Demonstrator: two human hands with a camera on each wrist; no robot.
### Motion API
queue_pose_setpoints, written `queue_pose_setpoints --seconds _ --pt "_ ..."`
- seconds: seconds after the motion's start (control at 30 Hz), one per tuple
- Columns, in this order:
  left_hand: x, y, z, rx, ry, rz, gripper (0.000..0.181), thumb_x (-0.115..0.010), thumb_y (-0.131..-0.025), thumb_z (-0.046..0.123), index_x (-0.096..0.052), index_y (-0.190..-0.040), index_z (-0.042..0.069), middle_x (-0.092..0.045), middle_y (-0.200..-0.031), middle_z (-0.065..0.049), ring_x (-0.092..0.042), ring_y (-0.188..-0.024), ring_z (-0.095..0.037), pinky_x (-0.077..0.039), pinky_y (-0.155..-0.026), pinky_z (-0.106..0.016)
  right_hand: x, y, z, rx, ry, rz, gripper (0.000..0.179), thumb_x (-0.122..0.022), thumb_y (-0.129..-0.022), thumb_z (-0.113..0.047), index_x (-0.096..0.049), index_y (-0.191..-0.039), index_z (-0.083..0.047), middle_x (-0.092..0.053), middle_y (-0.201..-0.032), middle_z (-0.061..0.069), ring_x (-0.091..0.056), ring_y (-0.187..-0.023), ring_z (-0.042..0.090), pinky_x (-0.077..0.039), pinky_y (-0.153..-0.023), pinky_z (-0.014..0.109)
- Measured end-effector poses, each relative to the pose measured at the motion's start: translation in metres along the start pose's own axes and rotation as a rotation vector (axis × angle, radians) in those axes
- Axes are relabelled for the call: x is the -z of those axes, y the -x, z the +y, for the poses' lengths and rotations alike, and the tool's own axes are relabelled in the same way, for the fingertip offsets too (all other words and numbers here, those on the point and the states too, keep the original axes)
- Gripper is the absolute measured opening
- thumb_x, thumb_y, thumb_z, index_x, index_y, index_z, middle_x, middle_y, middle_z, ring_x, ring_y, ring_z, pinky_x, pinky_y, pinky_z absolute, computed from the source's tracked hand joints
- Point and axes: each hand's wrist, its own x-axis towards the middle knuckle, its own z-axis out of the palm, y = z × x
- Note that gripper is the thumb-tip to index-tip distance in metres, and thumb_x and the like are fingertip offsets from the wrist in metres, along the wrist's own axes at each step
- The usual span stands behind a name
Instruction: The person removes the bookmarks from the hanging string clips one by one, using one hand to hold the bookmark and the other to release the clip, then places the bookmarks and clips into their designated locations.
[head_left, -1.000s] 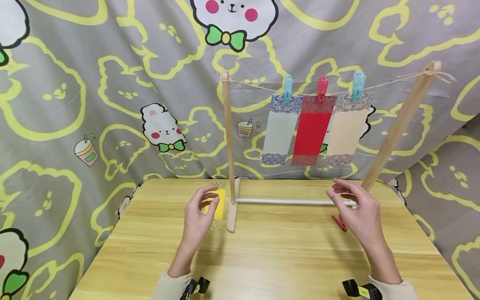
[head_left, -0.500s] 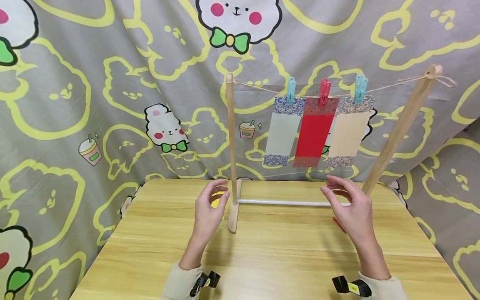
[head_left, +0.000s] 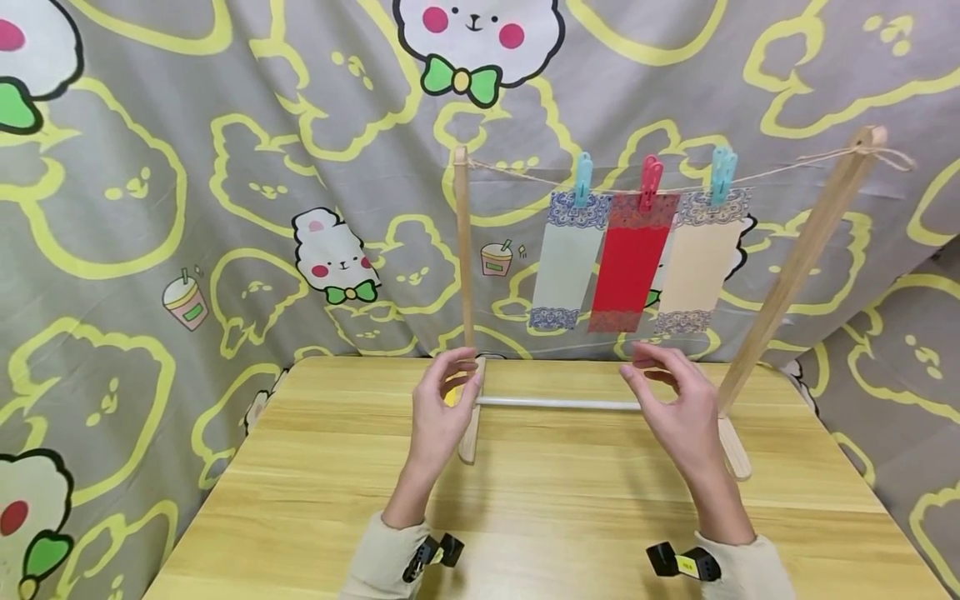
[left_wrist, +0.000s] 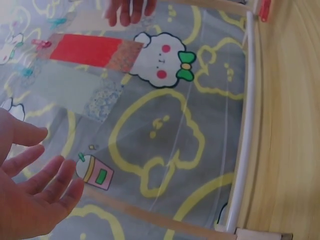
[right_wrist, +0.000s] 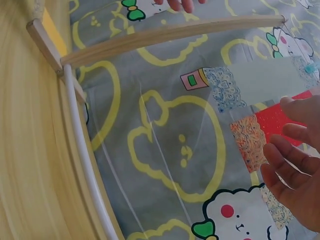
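Note:
My left hand (head_left: 442,410) hovers by the left foot of a wooden drying rack, fingers loosely bent and holding nothing. Opposite it, my right hand (head_left: 681,417) is held up near the right post (head_left: 795,267), also with nothing in it. From the rack's string (head_left: 517,173) hang three paper strips: pale green (head_left: 566,262), red (head_left: 632,267) and cream (head_left: 699,267). A blue clothespin (head_left: 583,181), a red clothespin (head_left: 650,183) and another blue clothespin (head_left: 722,177) grip their tops. Mostly hidden behind the left hand lies a yellow strip (head_left: 452,397).
A white rod (head_left: 558,403) joins the rack's feet, low over the wooden table (head_left: 570,500). In the left wrist view a loose red clothespin (left_wrist: 265,10) lies by the rod's far end. A patterned grey curtain (head_left: 405,183) hangs behind.
Both hands have drifted inward, left hand rightward and right hand leftward. The left now covers most of the yellow strip, and the right hides the loose red clothespin in the head view.

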Motion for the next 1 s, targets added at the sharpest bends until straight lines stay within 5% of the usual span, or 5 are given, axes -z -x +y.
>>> queue_pose_setpoints --seconds 0.5,1.0 --pt "-0.016 -0.01 0.007 -0.021 0.014 0.014 0.032 -0.072 -0.094 0.0 -0.066 -0.125 0.001 -0.069 -0.119 -0.011 -0.067 -0.109 -0.028 -0.056 -0.094 -0.052 -0.019 -0.008 -0.011 0.035 0.026 -0.01 0.038 -0.082 -0.086 -0.003 -0.073 -0.123 -0.008 -0.072 -0.109 0.005 -0.067 -0.099 0.023 -0.053 -0.088 0.018" --pt "-0.046 -0.019 0.016 -0.033 0.068 -0.01 0.035 -0.07 -0.094 -0.003 -0.065 -0.128 0.003 -0.068 -0.124 -0.009 -0.065 -0.114 -0.025 -0.054 -0.098 -0.049 -0.028 -0.017 -0.014 0.11 0.03 0.03 0.038 -0.083 -0.083 0.001 -0.073 -0.12 0.0 -0.071 -0.105 0.008 -0.066 -0.096 0.023 -0.053 -0.086 0.015"
